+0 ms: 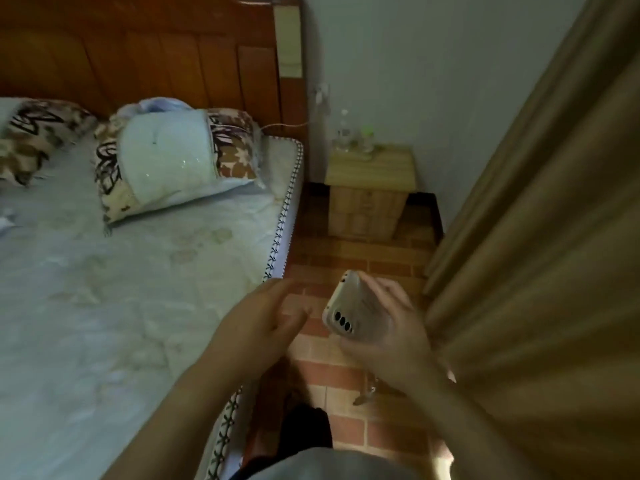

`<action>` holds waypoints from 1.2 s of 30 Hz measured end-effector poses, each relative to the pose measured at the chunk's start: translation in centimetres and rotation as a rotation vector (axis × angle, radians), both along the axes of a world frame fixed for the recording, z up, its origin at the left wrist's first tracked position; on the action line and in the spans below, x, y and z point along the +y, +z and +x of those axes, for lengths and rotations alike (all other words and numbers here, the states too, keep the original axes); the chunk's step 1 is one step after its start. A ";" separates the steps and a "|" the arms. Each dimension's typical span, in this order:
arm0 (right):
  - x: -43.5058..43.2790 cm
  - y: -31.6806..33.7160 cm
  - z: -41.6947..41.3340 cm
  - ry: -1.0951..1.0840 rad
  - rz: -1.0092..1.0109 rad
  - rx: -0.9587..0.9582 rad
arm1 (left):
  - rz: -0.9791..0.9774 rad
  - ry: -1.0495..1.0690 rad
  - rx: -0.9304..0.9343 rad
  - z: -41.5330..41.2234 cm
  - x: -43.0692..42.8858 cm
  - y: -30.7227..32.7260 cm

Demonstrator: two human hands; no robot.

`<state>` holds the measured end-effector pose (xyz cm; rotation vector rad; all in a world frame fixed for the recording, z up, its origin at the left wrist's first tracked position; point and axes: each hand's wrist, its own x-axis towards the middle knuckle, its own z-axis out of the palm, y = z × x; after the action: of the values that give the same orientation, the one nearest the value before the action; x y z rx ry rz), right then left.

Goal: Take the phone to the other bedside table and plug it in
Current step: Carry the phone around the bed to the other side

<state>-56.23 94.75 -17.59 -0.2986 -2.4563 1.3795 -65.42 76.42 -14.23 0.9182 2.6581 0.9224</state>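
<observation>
My right hand [388, 334] is grasping the phone [353, 306], back and camera lenses facing up at me, its grip clenched round the case. My left hand [266, 317] is hovering just beside it, fingers loosely curled, holding nothing. Beyond the grip, the bedside surface [372, 168] is standing against the wall, bed [104, 271] off to the left.

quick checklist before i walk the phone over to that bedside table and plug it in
1. Phone held: ok, in the right hand, camera side up.
2. Left hand free for the cable: ok, it holds nothing.
3. Floor path to the bedside table: ok, bare tiles.
4. Room on the tabletop: ok, bottles only at the back.
5. Charger at the wall socket: cannot tell, blurred.
6. Cable end reachable: cannot tell, it runs behind the pillow.
</observation>
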 end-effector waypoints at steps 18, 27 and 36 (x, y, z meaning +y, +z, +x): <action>12.2 -0.5 -30.7 -0.006 -0.049 -0.008 | 0.035 -0.042 -0.016 -32.1 12.9 0.2; 21.4 0.2 -46.6 0.135 -0.033 -0.023 | 0.121 0.032 -0.077 -45.1 22.6 0.9; 21.9 -1.2 -58.9 0.316 -0.018 -0.126 | 0.175 0.179 -0.128 -54.5 23.4 -0.3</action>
<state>-115.12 116.64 -18.77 0.0025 -2.6847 1.5482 -119.95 99.86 -14.49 0.6358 2.6141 1.2267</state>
